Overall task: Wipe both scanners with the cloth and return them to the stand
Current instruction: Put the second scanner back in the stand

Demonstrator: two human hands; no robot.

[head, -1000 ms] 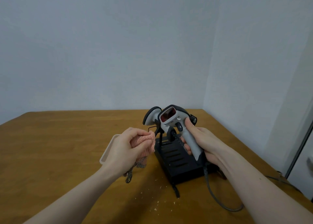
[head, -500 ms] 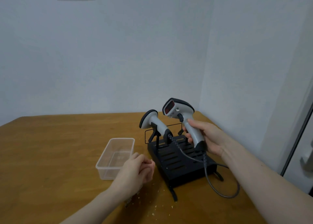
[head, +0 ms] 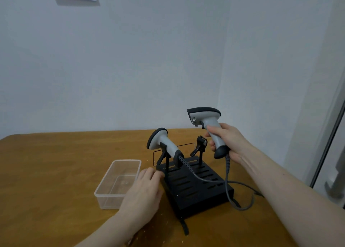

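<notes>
My right hand grips the handle of a white and black scanner and holds it upright, above and to the right of the stand's empty right cradle. The second scanner rests in the left cradle of the black slotted stand, head pointing up and left. My left hand lies palm down on the table beside the stand's left front corner, fingers stretched out. The cloth is not visible; whether it lies under that hand I cannot tell.
A clear plastic container stands on the wooden table just left of my left hand. Grey cables run from both scanners over the stand's right side. Walls close in behind and to the right, with a door there.
My right hand raised the scanner and turned it from window-facing-me to upright over the right cradle. My left hand dropped from chest height with the pink cloth to lie flat on the table.
</notes>
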